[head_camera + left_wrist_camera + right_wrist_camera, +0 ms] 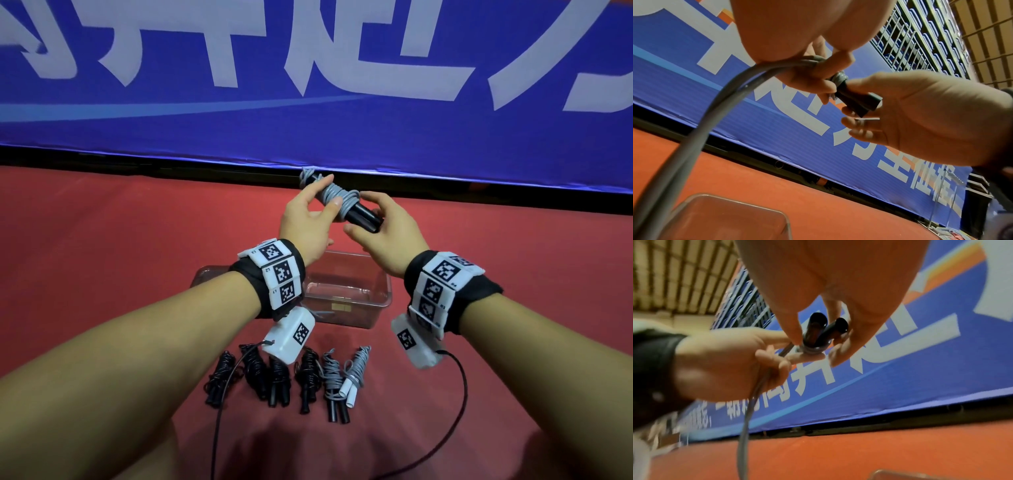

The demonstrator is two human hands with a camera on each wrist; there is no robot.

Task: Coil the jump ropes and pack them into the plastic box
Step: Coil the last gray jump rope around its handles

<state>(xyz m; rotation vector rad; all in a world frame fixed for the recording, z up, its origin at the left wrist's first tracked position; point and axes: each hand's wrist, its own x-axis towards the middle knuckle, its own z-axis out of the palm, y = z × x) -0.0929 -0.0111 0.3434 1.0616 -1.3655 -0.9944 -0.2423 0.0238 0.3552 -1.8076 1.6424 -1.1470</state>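
I hold a jump rope (337, 198) up in front of me, above the clear plastic box (376, 301). It has two black handles side by side (824, 327), with grey cord wound round them (839, 78). My left hand (322, 200) grips the wound grey cord, thumb and fingers curled round it. My right hand (371, 219) holds the free ends of the black handles (859, 102). A loose length of grey cord (719, 113) hangs from my left hand down past the wrist. In the head view my arm hides most of it.
Several coiled ropes lie in a row on the red floor before the box: black ones (277, 380), a grey one with black handles (334, 390) and a grey one with white handles (356, 373). A blue banner (308, 120) stands close behind. Thin black cables (459, 404) trail from my wrists.
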